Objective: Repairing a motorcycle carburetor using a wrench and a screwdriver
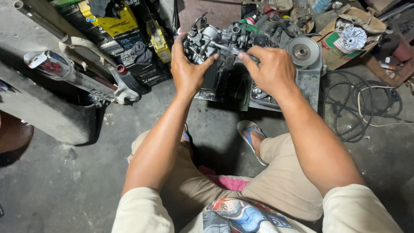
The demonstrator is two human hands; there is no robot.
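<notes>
Engine block (224,47), bulky and probably heavy, stiff metal likely oily, sits on the concrete floor (51,185) before the knees. Left hand (187,71) wraps its near side, fingers closed; right hand (269,69) pinches a slim metal tool (226,48) against it.

Stained concrete floor (56,181) carries an engine (224,47), coiled cables (362,108) and batteries (129,39).

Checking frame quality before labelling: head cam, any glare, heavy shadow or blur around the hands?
Head view: both hands sharp, left hand on the engine, right hand holding a metal tool; glare on the round metal disc; deep shadow below the engine and between the knees; wide-angle bending at the edges; top clutter dim.
</notes>
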